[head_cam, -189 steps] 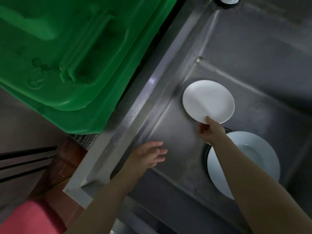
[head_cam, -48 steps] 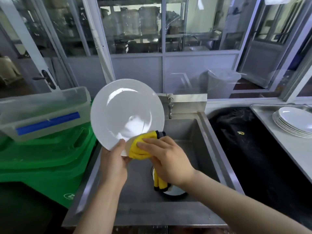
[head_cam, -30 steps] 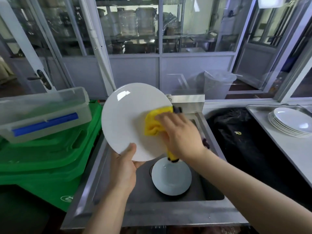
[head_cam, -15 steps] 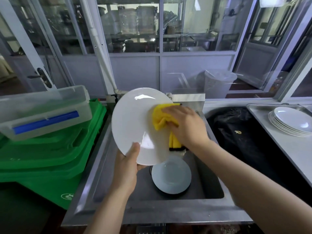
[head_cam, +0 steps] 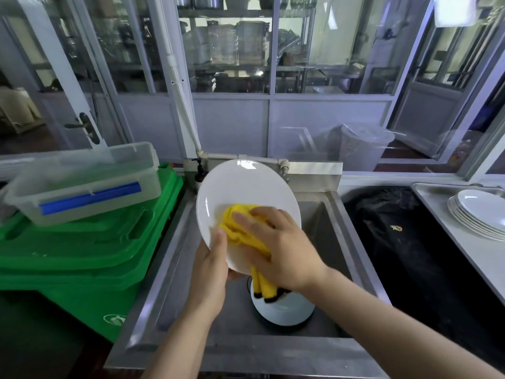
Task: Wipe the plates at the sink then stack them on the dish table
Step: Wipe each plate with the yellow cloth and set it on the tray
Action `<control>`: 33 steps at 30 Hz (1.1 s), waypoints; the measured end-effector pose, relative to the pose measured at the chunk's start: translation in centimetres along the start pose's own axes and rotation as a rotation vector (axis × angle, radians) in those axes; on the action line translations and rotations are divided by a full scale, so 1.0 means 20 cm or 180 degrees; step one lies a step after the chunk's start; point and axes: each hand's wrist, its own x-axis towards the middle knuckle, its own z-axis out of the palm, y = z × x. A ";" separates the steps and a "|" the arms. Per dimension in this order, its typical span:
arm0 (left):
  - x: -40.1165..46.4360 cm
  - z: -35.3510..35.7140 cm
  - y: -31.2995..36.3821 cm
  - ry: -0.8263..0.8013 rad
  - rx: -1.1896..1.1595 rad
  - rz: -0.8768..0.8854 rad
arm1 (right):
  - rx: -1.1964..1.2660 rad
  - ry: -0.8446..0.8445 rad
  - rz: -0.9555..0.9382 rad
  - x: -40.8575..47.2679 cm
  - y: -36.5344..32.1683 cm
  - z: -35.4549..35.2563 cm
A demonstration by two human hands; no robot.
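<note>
The person holds a white plate (head_cam: 246, 192) tilted above the steel sink (head_cam: 169, 269), at about 12 o'clock from the hands. The left hand (head_cam: 211, 272) grips the plate's lower rim, thumb lying on its face. The right hand (head_cam: 281, 250) presses a yellow cloth (head_cam: 235, 228) against the lower face of the plate, fingers curled over the bunched fabric; the cloth's dark-edged end hangs below the plate. A second plate (head_cam: 284, 310) lies on the sink floor, at 6 o'clock from the held one. At 3 o'clock, well apart, a stack of plates (head_cam: 481, 214) rests on the dish table (head_cam: 464, 250). At 9 o'clock a clear lidded box (head_cam: 90, 181) sits on a green bin (head_cam: 82, 250)
</note>
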 end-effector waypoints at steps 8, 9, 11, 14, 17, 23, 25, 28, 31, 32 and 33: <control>0.02 -0.03 0.01 -0.0036 0.0041 0.0054 | -0.0105 -0.0355 0.0120 0.00 0.04 0.03; 0.02 -0.03 0.01 -0.0025 0.0061 0.0039 | -0.0157 -0.0285 0.0187 0.01 0.06 0.03; 0.01 -0.05 0.01 0.0032 0.0159 0.0036 | -0.0226 -0.0115 0.0488 0.03 0.14 0.03; -0.01 -0.05 0.01 0.0084 0.0573 0.0132 | -0.0080 0.0315 0.1034 0.05 0.24 0.03; -0.04 -0.04 0.02 0.0053 0.1121 0.0322 | 0.0380 0.0727 0.1487 0.06 0.25 0.04; -0.10 -0.02 -0.03 -0.0388 0.1689 0.0329 | 0.1205 0.1299 0.1941 0.21 0.20 -0.02; -0.10 -0.03 -0.04 -0.0421 0.1750 0.0251 | 0.1205 0.1293 0.1764 0.22 0.15 -0.04; -0.10 -0.05 -0.04 -0.0391 0.1830 0.0125 | 0.1227 0.1113 0.1248 0.23 0.08 -0.04; -0.09 -0.07 -0.05 -0.0268 0.1786 0.0028 | 0.1027 0.0753 0.0622 0.21 0.00 -0.03; -0.08 -0.08 -0.05 -0.0212 0.1772 -0.0009 | 0.0982 0.0608 0.0401 0.20 -0.03 -0.02; -0.08 -0.08 -0.05 -0.0193 0.1724 -0.0020 | 0.0977 0.0452 0.0214 0.19 -0.06 -0.01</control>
